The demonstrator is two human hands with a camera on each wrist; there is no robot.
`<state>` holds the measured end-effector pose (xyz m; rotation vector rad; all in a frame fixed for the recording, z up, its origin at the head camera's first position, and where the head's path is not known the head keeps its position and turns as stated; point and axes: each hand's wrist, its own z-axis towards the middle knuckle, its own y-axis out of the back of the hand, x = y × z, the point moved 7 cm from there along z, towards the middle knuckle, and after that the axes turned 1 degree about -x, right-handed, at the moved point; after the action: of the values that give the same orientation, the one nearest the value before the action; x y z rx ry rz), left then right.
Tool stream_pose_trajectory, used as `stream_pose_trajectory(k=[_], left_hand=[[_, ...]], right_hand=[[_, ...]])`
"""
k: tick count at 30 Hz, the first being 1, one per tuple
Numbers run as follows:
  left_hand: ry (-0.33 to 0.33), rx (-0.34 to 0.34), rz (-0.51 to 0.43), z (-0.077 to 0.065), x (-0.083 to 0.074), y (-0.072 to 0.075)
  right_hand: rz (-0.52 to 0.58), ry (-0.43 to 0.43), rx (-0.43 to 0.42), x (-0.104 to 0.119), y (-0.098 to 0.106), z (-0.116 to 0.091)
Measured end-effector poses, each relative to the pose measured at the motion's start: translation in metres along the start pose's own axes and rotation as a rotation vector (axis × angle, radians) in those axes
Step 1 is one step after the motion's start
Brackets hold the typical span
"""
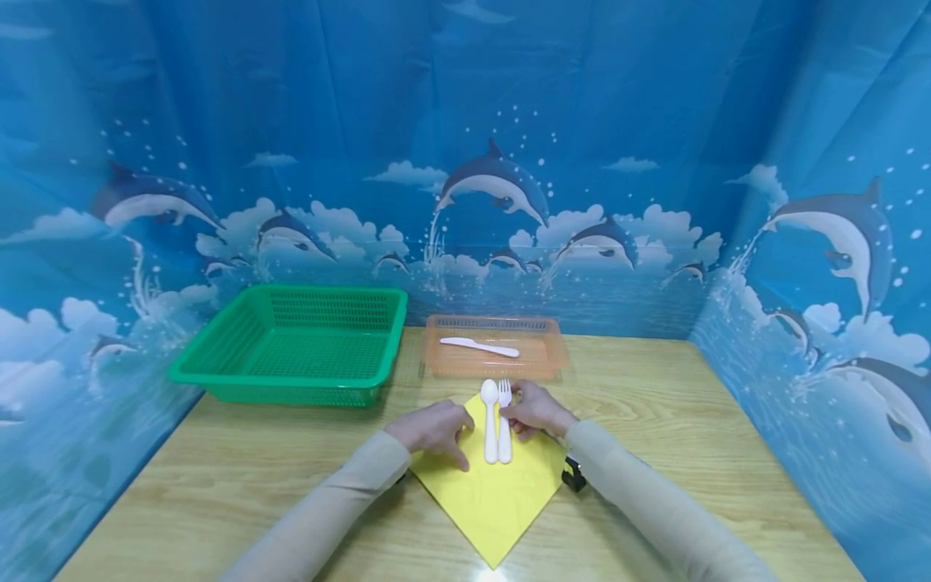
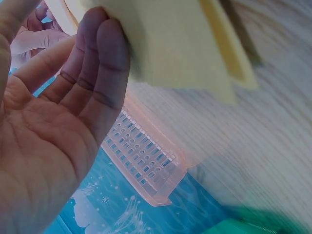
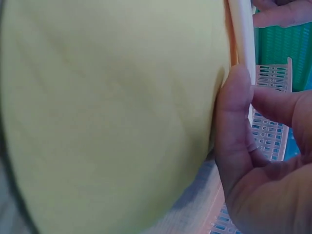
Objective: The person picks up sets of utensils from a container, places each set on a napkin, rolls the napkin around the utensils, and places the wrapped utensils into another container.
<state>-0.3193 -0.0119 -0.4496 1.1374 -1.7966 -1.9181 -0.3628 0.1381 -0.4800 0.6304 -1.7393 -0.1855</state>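
A yellow napkin (image 1: 486,509) lies on the table with one corner pointing toward me. Side by side on its upper half are a white spoon (image 1: 490,420) and a white fork (image 1: 505,440), handles toward me. My right hand (image 1: 538,408) is at the fork's right side, its thumb and forefinger pinching the fork near the neck. In the right wrist view those fingers (image 3: 235,97) meet at the white handle. My left hand (image 1: 436,428) rests at the napkin's left side, left of the spoon, fingers relaxed and holding nothing. The left wrist view shows its fingertips right at the yellow napkin (image 2: 165,44).
Behind the napkin stands a shallow orange basket (image 1: 494,370) with a white knife (image 1: 480,347) in it. A larger green basket (image 1: 291,388) stands at the back left of the wooden table (image 1: 655,388). A blue dolphin curtain (image 1: 465,81) surrounds the table's back and sides.
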Motion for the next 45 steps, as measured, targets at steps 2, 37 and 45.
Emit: stream_pose_trajectory(k=[2, 37, 45], left_hand=[[0.005, 0.003, 0.001, 0.001, 0.0, 0.0], [0.049, 0.029, -0.047, -0.001, 0.006, 0.0], [0.01, -0.023, -0.009, 0.004, 0.005, 0.006]], right_hand=[[0.0, -0.001, 0.011, -0.001, 0.0, 0.001], [-0.083, 0.023, -0.076, 0.006, 0.018, -0.002], [-0.253, 0.196, -0.197, 0.022, 0.036, -0.001]])
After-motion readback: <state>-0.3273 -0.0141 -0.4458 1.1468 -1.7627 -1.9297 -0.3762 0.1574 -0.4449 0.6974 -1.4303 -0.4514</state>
